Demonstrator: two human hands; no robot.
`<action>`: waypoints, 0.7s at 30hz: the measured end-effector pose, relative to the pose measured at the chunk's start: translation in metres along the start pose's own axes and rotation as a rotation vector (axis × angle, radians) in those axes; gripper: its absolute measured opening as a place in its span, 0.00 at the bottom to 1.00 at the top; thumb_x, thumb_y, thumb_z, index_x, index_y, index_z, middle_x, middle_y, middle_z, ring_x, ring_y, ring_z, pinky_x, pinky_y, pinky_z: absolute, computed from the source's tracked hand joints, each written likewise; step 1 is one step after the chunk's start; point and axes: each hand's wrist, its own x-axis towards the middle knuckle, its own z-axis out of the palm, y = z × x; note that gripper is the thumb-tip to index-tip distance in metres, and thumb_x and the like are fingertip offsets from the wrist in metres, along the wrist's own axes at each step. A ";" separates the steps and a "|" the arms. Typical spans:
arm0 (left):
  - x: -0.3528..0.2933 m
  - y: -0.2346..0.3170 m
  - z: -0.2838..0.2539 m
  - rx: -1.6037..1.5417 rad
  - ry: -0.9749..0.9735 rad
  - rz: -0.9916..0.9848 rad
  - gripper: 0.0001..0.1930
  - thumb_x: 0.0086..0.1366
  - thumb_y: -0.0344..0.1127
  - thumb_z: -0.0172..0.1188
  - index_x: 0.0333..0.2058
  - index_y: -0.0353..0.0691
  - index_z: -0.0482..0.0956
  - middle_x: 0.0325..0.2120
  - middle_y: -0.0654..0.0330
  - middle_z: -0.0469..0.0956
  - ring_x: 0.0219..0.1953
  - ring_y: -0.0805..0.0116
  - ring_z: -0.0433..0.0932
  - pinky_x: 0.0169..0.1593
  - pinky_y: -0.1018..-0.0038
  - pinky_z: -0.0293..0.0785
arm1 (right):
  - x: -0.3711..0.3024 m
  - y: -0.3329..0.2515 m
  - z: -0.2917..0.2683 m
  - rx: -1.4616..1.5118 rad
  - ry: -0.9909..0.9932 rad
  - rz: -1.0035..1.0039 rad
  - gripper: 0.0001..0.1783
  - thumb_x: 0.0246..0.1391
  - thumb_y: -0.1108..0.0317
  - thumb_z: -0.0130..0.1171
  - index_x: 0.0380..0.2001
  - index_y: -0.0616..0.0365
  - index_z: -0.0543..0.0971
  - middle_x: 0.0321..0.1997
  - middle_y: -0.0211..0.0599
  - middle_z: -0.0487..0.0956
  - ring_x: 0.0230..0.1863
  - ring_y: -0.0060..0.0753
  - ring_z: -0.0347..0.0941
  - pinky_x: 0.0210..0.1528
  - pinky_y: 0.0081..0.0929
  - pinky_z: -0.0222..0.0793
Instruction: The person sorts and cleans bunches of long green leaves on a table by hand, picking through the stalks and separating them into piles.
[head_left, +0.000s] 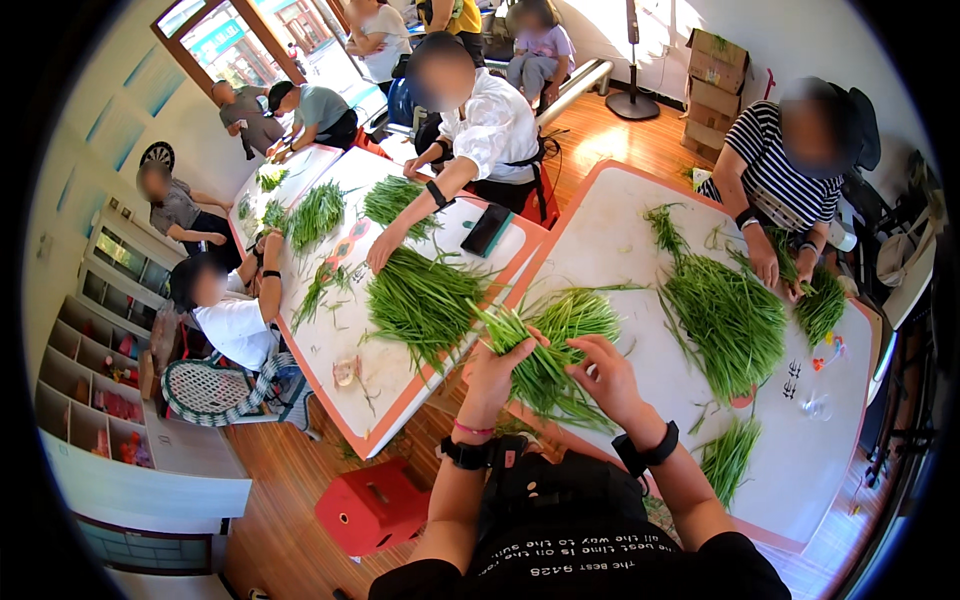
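Observation:
My left hand point(488, 378) is closed around a bunch of green chives point(508, 330), its stalk ends pointing up and to the left. To its right, my right hand point(608, 378) is half curled, thumb and fingers apart, close to the chives. No stalk can be made out between its fingers. Beneath and beyond both hands, a loose pile of chives point(580, 318) lies on the near edge of the white table point(625, 240) with an orange border. A larger chive heap point(725, 322) spreads over the table to the right, and a smaller bundle point(732, 455) lies nearer me.
Across the table, a person in stripes point(780, 160) handles chives. At the left table point(385, 405), a person in white point(490, 125) reaches toward another heap point(420, 300); a phone point(487, 230) lies nearby. A red stool point(372, 505) stands on the floor to my left.

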 end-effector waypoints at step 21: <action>-0.048 0.016 0.024 -0.058 -0.184 -0.067 0.07 0.58 0.32 0.56 0.34 0.35 0.72 0.24 0.63 0.72 0.29 0.74 0.69 0.36 0.77 0.64 | 0.023 -0.042 -0.020 -0.255 0.190 -0.240 0.29 0.41 0.76 0.60 0.51 0.54 0.69 0.53 0.37 0.69 0.26 0.29 0.72 0.26 0.24 0.70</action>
